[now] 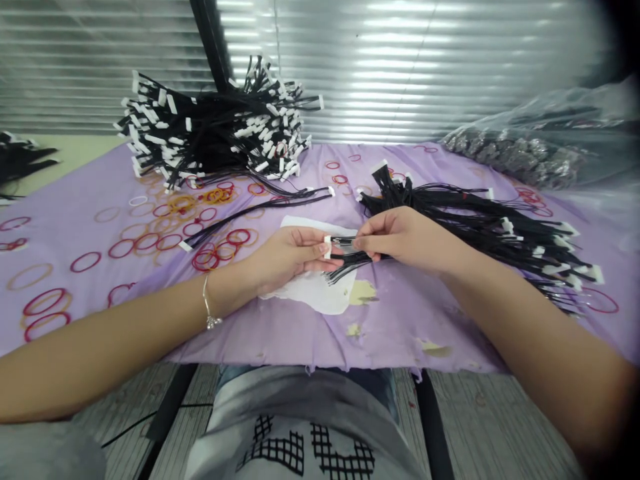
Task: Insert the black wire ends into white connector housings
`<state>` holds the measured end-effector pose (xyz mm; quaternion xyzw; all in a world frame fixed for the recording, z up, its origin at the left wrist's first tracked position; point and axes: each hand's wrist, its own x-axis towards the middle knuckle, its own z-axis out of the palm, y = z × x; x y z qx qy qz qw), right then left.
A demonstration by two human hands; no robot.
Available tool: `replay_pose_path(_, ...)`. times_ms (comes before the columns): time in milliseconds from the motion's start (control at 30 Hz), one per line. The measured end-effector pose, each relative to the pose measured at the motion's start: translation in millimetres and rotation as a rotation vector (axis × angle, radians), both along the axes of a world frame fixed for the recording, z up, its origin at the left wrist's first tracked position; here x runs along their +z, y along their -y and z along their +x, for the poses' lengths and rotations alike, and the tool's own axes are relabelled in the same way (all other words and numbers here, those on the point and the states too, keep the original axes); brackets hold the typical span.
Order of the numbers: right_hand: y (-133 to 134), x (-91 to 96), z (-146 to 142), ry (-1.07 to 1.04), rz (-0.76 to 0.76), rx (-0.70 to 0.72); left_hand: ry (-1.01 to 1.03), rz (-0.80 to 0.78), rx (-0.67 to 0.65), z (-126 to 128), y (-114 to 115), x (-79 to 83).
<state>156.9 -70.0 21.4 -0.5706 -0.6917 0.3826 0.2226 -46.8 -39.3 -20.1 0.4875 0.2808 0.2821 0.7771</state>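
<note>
My left hand point(293, 257) holds a small white connector point(327, 247) between thumb and fingers, with a short bunch of thin black wires point(345, 257) running from it. My right hand point(403, 240) pinches those same wires close to the connector, so the fingertips of both hands nearly meet. Just beyond my right hand lies a loose bundle of black wire harnesses point(465, 223) with white connectors at their ends. A single thin harness point(260, 217) lies past my left hand. A white paper sheet point(315, 290) sits under my hands, partly hidden by them.
A lilac cloth point(100, 227) covers the table, scattered with red and orange rubber bands point(85, 261). A large heap of black harnesses point(215, 127) stands at the back. A plastic bag of grey parts point(520, 150) lies back right. Another black bundle point(20, 157) sits far left.
</note>
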Motion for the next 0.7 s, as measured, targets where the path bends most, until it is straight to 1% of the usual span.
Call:
replay_pose_path(200,1.7,0.9,-3.5,0.063,0.012,0.001,0.010,-0.028,-0.013,1.0,0.6,1.1)
replay_pose_path(700,2.0,-0.5,-2.7,0.039,0.017,0.047,0.022,-0.009,-0.038,0.8,0.1,1.1)
